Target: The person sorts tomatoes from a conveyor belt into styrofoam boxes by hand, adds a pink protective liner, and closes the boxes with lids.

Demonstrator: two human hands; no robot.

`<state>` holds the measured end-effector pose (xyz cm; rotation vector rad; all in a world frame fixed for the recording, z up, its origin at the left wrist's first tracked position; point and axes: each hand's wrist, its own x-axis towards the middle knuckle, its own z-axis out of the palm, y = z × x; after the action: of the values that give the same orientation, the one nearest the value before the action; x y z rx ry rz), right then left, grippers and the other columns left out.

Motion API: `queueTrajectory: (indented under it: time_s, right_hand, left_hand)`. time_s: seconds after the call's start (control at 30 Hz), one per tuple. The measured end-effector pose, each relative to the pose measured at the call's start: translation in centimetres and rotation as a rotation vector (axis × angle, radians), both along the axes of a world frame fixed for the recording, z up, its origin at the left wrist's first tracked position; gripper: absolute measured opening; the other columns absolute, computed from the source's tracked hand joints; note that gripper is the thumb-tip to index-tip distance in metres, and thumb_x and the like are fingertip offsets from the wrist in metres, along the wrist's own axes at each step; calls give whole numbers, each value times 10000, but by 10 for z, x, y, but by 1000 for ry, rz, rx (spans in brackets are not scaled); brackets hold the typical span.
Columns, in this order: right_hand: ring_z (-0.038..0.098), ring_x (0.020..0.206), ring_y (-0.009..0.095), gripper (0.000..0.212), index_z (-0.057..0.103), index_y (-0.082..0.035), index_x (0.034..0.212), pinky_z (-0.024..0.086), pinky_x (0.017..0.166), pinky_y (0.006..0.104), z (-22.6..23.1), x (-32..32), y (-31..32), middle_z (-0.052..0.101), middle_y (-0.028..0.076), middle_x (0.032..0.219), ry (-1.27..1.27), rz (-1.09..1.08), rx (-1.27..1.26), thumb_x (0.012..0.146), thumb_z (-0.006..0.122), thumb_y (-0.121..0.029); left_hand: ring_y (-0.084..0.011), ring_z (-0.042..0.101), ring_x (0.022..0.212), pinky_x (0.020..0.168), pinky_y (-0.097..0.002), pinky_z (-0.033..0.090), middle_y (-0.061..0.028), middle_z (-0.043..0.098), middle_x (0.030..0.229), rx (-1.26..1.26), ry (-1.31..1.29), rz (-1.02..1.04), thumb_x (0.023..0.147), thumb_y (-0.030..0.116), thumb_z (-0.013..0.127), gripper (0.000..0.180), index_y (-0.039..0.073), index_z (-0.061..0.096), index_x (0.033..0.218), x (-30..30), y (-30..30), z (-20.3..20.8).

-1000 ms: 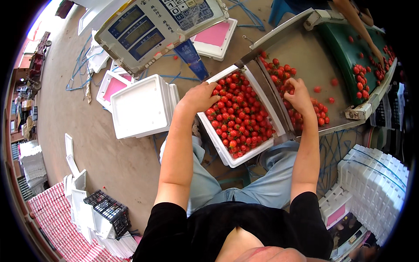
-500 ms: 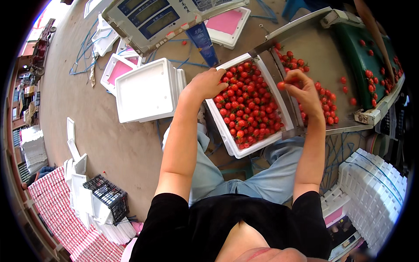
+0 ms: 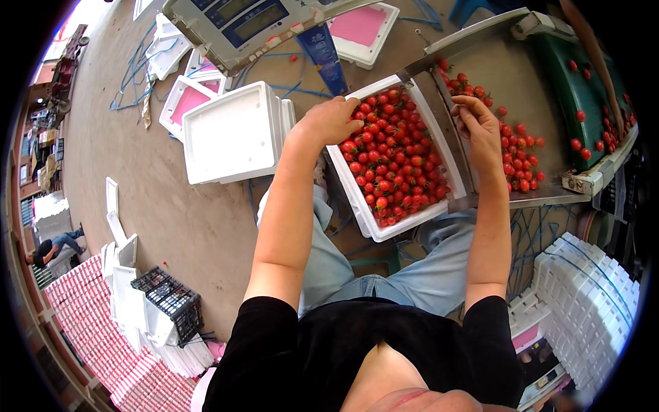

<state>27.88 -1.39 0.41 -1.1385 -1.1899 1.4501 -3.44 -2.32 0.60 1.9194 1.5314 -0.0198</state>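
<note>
A white foam box [image 3: 452, 152] full of red cherry tomatoes [image 3: 395, 151] sits tilted in front of me, above my knees. My left hand [image 3: 331, 122] grips its far left corner, the thumb lying inside over the tomatoes. My right hand [image 3: 480, 130] hovers over the metal lip between the box and a sorting tray [image 3: 511, 72]. Its fingers are loosely bent and a little apart, with no tomato visible in them. Loose cherry tomatoes [image 3: 522, 161] lie in the tray beside and beyond that hand.
A green conveyor belt [image 3: 559, 96] carrying tomatoes adjoins the tray on the right. A scale [image 3: 240, 27] stands at the far left. Stacked white foam lids [image 3: 230, 137] are left of the box. A black crate [image 3: 171, 305] and foam box stacks [image 3: 590, 295] are lower down.
The tomato pinched in my right hand is gone from it, and that hand has drawn slightly right and up. My left hand stays on the box corner. Tomatoes on the tray and belt have shifted.
</note>
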Motion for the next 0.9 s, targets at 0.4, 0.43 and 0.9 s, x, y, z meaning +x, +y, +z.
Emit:
queueTrajectory:
  time_s: [0.4, 0.43, 0.9]
  right_hand:
    - [442, 663, 1, 188, 668, -53, 1141, 321, 541, 146, 5, 15, 1, 569, -51, 863, 5, -156, -19, 1017, 533, -95]
    - [442, 665, 2, 190, 668, -53, 1142, 320, 540, 146, 7, 17, 1, 568, -51, 865, 0, -161, -8, 1017, 531, -93]
    - [602, 949, 102, 166, 678, -5, 1077, 474, 868, 244, 1, 45, 12, 667, 24, 1022, -458, -458, 265, 987, 574, -98]
  left_hand:
    - [-370, 550, 1199, 1005, -445, 443, -209, 586, 1252, -60, 66, -2, 932, 309, 587, 490, 61, 516, 1348, 5, 1, 4]
    - [-371, 550, 1200, 1004, -444, 443, -211, 585, 1250, -72, 76, 2, 932, 310, 586, 489, 66, 514, 1350, 6, 1, 6]
    - [-385, 588, 1144, 967, -467, 477, -209, 583, 1261, 6, 61, -14, 907, 334, 610, 513, 76, 535, 1344, -2, -2, -3]
